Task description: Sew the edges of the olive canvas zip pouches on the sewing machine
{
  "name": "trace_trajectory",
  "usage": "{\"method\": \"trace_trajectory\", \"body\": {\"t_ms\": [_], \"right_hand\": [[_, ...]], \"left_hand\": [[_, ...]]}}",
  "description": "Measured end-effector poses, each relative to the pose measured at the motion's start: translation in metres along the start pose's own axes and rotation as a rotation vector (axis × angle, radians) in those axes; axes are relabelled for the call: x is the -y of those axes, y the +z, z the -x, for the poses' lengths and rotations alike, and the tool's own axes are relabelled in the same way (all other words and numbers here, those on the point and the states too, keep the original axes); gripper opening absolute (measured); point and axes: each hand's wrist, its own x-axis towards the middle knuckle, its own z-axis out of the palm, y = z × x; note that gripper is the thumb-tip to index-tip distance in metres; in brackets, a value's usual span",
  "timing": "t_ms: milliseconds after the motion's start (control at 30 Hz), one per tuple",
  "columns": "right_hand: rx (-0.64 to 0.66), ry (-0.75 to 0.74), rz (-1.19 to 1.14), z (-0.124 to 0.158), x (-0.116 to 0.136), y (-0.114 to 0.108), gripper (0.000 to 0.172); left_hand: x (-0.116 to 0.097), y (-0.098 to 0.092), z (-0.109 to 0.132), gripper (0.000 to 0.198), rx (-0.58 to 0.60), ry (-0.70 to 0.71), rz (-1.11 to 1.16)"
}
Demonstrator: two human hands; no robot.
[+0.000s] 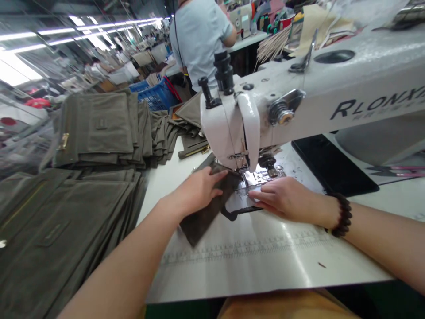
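A narrow olive-grey fabric piece (202, 219) lies on the white table under the presser foot (241, 169) of a white sewing machine (299, 102). My left hand (198, 191) presses flat on the fabric, just left of the needle. On the metal plate right of the needle rests my right hand (282, 198), fingers flat and pointing left, touching the fabric's edge. A dark bead bracelet (341, 214) circles that wrist.
Stacks of folded olive fabric pieces (96, 130) fill the table's left side, with another pile (59, 221) nearer me. A person in a light shirt (199, 35) stands behind by a blue crate (156, 93). Pink-handled scissors (398, 170) lie at right.
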Motion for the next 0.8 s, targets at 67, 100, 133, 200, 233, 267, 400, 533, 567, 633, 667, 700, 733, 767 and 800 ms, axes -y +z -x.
{"method": "trace_trajectory", "body": {"t_ms": [67,100,133,200,233,267,400,533,567,633,667,700,733,767,800], "right_hand": [[-0.031,-0.039,-0.017,0.001,0.0,-0.002,0.025],[-0.033,-0.059,-0.023,0.002,0.0,-0.003,0.025],[-0.026,-0.075,-0.026,0.003,0.0,-0.003,0.024],[0.002,-0.092,-0.026,0.003,0.001,-0.003,0.023],[0.016,-0.092,-0.022,0.003,0.001,-0.003,0.023],[0.029,-0.091,-0.017,0.003,0.001,-0.002,0.023],[0.065,-0.085,-0.014,0.004,0.0,-0.003,0.025],[0.078,-0.084,-0.038,0.003,-0.002,-0.002,0.025],[0.083,-0.083,-0.04,0.003,-0.002,-0.002,0.025],[0.093,-0.069,-0.032,0.002,-0.001,-0.003,0.025],[0.101,-0.054,-0.024,0.001,0.0,-0.005,0.025],[0.116,-0.034,-0.015,0.001,0.002,-0.007,0.024],[0.14,-0.007,-0.001,0.002,0.005,-0.01,0.023],[0.171,0.026,0.017,0.004,0.008,-0.013,0.022],[0.207,0.06,0.034,0.007,0.013,-0.017,0.019]], "left_hand": [[-0.023,-0.003,0.017,0.05,0.089,0.023,0.053],[-0.035,-0.002,0.024,0.049,0.126,0.031,0.078],[-0.045,-0.001,0.029,0.049,0.145,0.026,0.087],[-0.062,0.003,0.034,0.05,0.143,-0.019,0.08],[-0.067,0.005,0.035,0.051,0.134,-0.044,0.074],[-0.07,0.007,0.035,0.051,0.129,-0.063,0.073],[-0.078,0.012,0.034,0.051,0.159,-0.087,0.085],[-0.084,0.015,0.032,0.052,0.152,-0.1,0.102],[-0.085,0.016,0.031,0.052,0.141,-0.101,0.106],[-0.085,0.017,0.03,0.051,0.121,-0.098,0.103],[-0.085,0.018,0.031,0.05,0.114,-0.093,0.095],[-0.086,0.018,0.032,0.048,0.104,-0.085,0.083],[-0.088,0.018,0.035,0.047,0.086,-0.072,0.064],[-0.091,0.017,0.039,0.046,0.055,-0.052,0.043],[-0.096,0.017,0.045,0.046,0.012,-0.028,0.022]]}}
